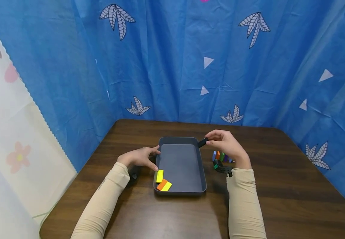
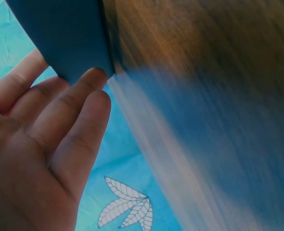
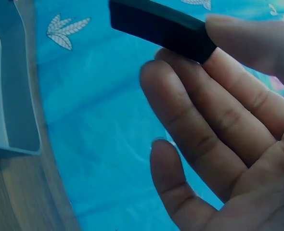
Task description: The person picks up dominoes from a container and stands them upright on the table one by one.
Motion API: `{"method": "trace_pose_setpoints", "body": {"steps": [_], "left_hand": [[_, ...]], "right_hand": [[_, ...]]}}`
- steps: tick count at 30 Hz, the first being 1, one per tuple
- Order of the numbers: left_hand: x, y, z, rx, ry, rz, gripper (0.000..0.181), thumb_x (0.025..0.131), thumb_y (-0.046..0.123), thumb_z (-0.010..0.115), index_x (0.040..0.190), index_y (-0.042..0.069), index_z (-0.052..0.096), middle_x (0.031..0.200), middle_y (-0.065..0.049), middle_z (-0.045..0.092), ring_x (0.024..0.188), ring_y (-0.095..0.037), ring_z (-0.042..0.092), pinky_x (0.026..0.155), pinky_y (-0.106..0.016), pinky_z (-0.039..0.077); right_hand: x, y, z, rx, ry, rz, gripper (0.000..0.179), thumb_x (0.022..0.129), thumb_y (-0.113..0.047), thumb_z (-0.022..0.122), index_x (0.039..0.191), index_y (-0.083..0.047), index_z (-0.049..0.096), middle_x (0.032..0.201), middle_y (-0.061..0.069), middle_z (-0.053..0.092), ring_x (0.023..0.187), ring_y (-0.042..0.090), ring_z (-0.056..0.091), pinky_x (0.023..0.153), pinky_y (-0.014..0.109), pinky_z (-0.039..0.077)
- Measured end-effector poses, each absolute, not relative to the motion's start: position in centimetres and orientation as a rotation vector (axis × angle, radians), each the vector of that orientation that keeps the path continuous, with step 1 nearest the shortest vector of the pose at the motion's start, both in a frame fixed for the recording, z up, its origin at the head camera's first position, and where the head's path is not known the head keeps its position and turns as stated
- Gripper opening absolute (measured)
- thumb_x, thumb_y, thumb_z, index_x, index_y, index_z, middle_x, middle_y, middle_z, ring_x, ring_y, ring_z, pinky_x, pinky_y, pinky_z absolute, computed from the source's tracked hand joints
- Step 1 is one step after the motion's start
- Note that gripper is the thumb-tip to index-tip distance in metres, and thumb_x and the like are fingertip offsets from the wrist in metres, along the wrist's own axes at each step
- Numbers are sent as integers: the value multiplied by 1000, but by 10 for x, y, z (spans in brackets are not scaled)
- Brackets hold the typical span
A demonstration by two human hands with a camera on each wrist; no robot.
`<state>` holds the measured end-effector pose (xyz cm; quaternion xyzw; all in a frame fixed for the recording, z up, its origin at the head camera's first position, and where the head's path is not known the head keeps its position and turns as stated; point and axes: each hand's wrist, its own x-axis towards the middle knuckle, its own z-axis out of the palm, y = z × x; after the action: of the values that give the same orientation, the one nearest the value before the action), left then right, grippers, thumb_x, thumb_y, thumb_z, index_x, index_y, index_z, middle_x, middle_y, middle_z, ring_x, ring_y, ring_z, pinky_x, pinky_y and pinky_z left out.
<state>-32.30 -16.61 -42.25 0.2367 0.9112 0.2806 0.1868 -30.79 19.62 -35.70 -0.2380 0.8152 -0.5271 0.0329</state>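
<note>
A dark grey rectangular tray point(image 1: 178, 166) lies on the table. Two yellow blocks point(image 1: 159, 176) and an orange block point(image 1: 162, 184) are in its near left corner. My left hand point(image 1: 141, 156) is at the tray's left side, its fairly straight fingers point(image 2: 91, 113) against the tray's outer wall point(image 2: 70, 38). Above the tray's right edge, my right hand point(image 1: 224, 142) pinches a small black block point(image 3: 159, 31) between thumb and fingers; the block is tilted in the head view.
Several coloured blocks point(image 1: 218, 155), among them blue, orange and green, stand in a row on the brown wooden table point(image 1: 280, 186), partly hidden by the right wrist. A blue curtain point(image 1: 178, 66) hangs behind the table, a white one point(image 1: 17, 132) at the left.
</note>
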Motion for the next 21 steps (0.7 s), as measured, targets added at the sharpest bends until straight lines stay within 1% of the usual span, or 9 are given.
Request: {"method": "trace_pose_setpoints", "body": {"steps": [4, 5, 8, 12, 15, 18, 21], "left_hand": [[-323, -166, -423, 678, 2575, 761, 86, 64, 43, 76, 136, 15, 37, 150, 1, 14, 130, -23, 32, 101, -41, 34], [-322, -166, -423, 674, 2573, 764, 86, 64, 43, 76, 136, 16, 37, 150, 1, 15, 130, -22, 32, 101, -41, 34], [-321, -166, -422, 661, 2559, 786, 87, 65, 41, 76, 137, 16, 34, 149, 0, 18, 130, -22, 31, 102, -41, 34], [-322, -166, -421, 653, 2547, 813, 87, 65, 40, 76, 138, 15, 34, 149, -1, 19, 130, -23, 31, 101, -41, 34], [-323, -166, -421, 654, 2558, 804, 88, 64, 42, 76, 137, 16, 34, 148, 0, 20, 130, -23, 32, 101, -41, 34], [-324, -166, -422, 656, 2568, 791, 89, 64, 42, 76, 138, 16, 33, 147, -1, 23, 129, -23, 33, 101, -41, 34], [-325, -165, -422, 658, 2571, 787, 90, 64, 42, 76, 138, 16, 33, 147, -1, 24, 129, -23, 33, 102, -42, 34]], "right_hand": [[-306, 207, -357, -682, 2507, -1627, 36, 81, -27, 63, 109, -4, 57, 102, 16, 64, 87, 27, 64, 78, 44, 50], [-305, 209, -356, -681, 2516, -1617, 36, 82, -27, 63, 109, -4, 57, 102, 17, 64, 86, 25, 64, 78, 45, 50], [-304, 215, -357, -679, 2555, -1585, 35, 82, -28, 63, 108, -5, 58, 100, 17, 64, 83, 21, 64, 75, 41, 52], [-305, 222, -358, -654, 2633, -1510, 34, 82, -29, 62, 108, -8, 59, 97, 14, 65, 80, 23, 63, 69, 36, 52], [-305, 227, -359, -612, 2686, -1452, 33, 82, -30, 63, 107, -10, 60, 95, 12, 66, 78, 24, 61, 66, 37, 50], [-304, 231, -361, -597, 2699, -1430, 31, 81, -28, 64, 105, -9, 61, 95, 12, 66, 79, 25, 62, 69, 36, 50], [-305, 236, -363, -608, 2698, -1420, 30, 81, -24, 64, 105, -6, 61, 95, 14, 65, 82, 30, 62, 70, 35, 50]]}}
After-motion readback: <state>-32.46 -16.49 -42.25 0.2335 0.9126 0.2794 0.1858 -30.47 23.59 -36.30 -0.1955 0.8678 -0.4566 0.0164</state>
